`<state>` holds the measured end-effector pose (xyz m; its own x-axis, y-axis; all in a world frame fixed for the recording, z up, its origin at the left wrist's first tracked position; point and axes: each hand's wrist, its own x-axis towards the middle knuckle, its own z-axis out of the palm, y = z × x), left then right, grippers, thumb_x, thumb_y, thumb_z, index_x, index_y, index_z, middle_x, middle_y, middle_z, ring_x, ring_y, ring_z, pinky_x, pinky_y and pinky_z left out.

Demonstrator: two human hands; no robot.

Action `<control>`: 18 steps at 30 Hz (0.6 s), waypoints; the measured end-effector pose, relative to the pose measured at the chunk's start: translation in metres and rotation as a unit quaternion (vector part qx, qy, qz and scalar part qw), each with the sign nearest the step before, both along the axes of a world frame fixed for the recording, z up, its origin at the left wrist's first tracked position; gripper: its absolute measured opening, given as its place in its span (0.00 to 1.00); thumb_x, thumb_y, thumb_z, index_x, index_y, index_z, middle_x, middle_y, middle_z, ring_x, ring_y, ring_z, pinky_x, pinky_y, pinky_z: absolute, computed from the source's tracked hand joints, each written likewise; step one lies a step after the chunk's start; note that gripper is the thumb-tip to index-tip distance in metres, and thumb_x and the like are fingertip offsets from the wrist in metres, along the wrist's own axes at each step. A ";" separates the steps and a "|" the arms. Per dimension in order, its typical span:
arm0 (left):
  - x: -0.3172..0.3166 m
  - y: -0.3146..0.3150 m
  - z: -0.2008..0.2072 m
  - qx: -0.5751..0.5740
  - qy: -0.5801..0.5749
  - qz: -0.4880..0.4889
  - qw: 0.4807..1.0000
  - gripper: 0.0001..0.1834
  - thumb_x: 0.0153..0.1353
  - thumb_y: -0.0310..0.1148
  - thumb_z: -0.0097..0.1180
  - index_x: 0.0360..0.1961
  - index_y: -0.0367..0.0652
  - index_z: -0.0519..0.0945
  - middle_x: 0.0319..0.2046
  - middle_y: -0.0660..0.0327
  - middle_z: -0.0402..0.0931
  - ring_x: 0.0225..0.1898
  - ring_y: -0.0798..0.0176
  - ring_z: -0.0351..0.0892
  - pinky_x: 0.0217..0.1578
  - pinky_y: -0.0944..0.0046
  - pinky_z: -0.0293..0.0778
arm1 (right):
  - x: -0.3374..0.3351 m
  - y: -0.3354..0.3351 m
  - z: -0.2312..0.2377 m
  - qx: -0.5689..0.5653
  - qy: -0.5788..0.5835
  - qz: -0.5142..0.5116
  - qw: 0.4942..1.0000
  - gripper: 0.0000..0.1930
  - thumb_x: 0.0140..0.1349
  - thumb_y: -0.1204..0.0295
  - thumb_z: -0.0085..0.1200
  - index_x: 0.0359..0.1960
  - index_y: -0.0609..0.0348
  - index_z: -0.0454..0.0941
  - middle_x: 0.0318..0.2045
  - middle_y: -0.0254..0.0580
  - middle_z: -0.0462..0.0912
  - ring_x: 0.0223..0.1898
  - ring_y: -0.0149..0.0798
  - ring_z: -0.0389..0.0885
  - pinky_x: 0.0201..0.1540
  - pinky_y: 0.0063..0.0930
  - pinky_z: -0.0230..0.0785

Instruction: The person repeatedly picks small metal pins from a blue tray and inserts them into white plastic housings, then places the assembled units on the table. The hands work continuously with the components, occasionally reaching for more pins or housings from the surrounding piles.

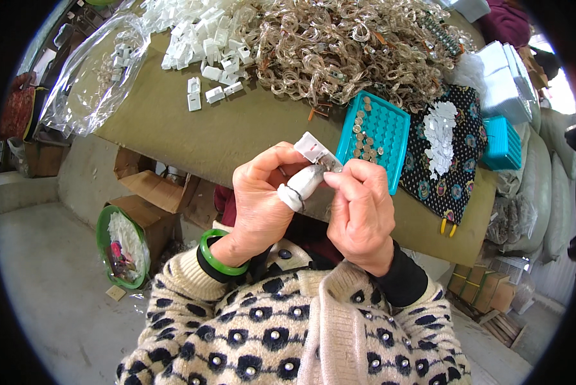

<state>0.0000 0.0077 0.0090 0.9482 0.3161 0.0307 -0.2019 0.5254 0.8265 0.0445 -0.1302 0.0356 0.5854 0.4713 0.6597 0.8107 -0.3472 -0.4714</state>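
My left hand [260,189] holds a small white plastic case [311,148] between its fingers and its thumb, which is wrapped in a white covering tied with dark thread. At the near right end of the case, the bent fingers of my right hand [363,215] are pinched together against it. What lies under those fingertips is hidden. Just beyond my right hand, a teal dimpled tray [391,137] holds several round coin-like cells [365,146] along its left side.
Loose white cases [204,38] and a heap of clear coiled wires [345,45] cover the table's [172,109] far side. White flat pieces [440,138] lie on patterned black cloth [464,115] at right. A clear bag [89,83] sits left; a green basket [102,240] stands below.
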 end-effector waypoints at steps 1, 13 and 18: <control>0.000 -0.001 0.000 0.050 -0.010 0.023 0.998 0.13 0.57 0.16 0.63 0.43 0.33 0.78 0.41 0.59 0.80 0.40 0.66 0.83 0.41 0.68 0.80 | 0.001 -0.001 -0.002 -0.010 -0.039 -0.001 0.999 0.14 0.54 0.92 0.55 0.41 0.66 0.78 0.36 0.50 0.77 0.32 0.43 0.79 0.32 0.30 0.73; -0.002 0.013 0.010 -0.255 0.096 -0.171 0.947 0.16 0.64 0.34 0.60 0.48 0.36 0.77 0.36 0.58 0.81 0.32 0.65 0.79 0.39 0.64 0.77 | -0.006 0.001 0.003 0.204 0.378 0.053 0.901 0.07 0.64 0.87 0.52 0.39 0.63 0.71 0.34 0.36 0.77 0.34 0.28 0.77 0.37 0.21 0.71; -0.003 0.005 0.016 -0.142 0.109 -0.071 0.981 0.20 0.64 0.32 0.59 0.55 0.36 0.74 0.38 0.55 0.82 0.30 0.66 0.79 0.34 0.68 0.76 | -0.008 -0.005 0.007 0.255 0.554 0.084 0.788 0.07 0.67 0.84 0.51 0.43 0.61 0.69 0.36 0.31 0.75 0.34 0.21 0.74 0.37 0.16 0.68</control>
